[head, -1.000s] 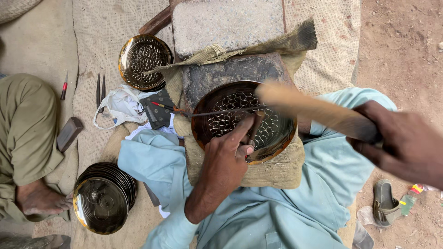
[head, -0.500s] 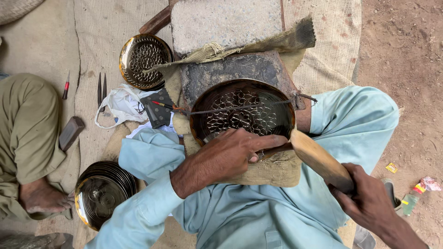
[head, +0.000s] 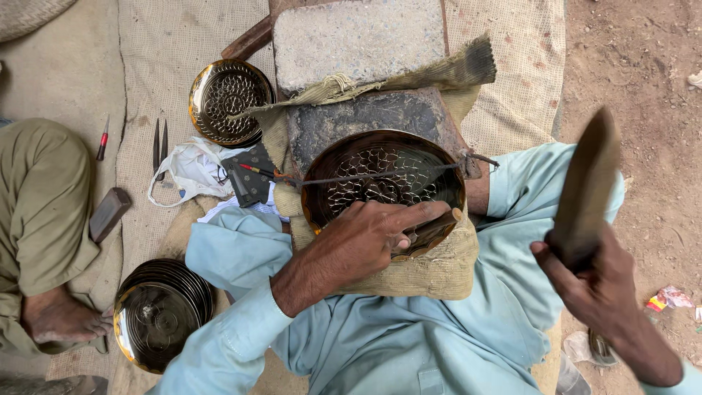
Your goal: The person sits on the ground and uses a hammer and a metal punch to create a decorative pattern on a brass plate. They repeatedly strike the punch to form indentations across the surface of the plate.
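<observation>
Head view, looking down: a burlap mat (head: pixel 183 44) covers the ground, and on it lies a grey stone slab (head: pixel 358 40) with a dark block (head: pixel 365 117) just in front of it. On that block, over a folded sack pad (head: pixel 431 271) on the person's lap, rests a round brass bowl (head: pixel 380 175) with a pierced pattern, crossed by a thin wire (head: pixel 365 176). A stack of brass bowls (head: pixel 157 314) sits at lower left, and a single pierced bowl (head: pixel 228 101) lies at upper left beside the slab. The left hand (head: pixel 365 238) lies on the near rim of the bowl, its fingers (head: pixel 417 216) pressed together around a small punch (head: pixel 435 225) held against the metal. The right hand (head: pixel 596 292) is raised well to the right of the bowl, fingers wrapped around a wooden mallet (head: pixel 585 186) that stands upright, clear of the bowl. Another person's bare foot (head: pixel 62 318) and olive trouser leg show at left, near a small wooden block (head: pixel 110 212) and slim tools (head: pixel 159 143).
</observation>
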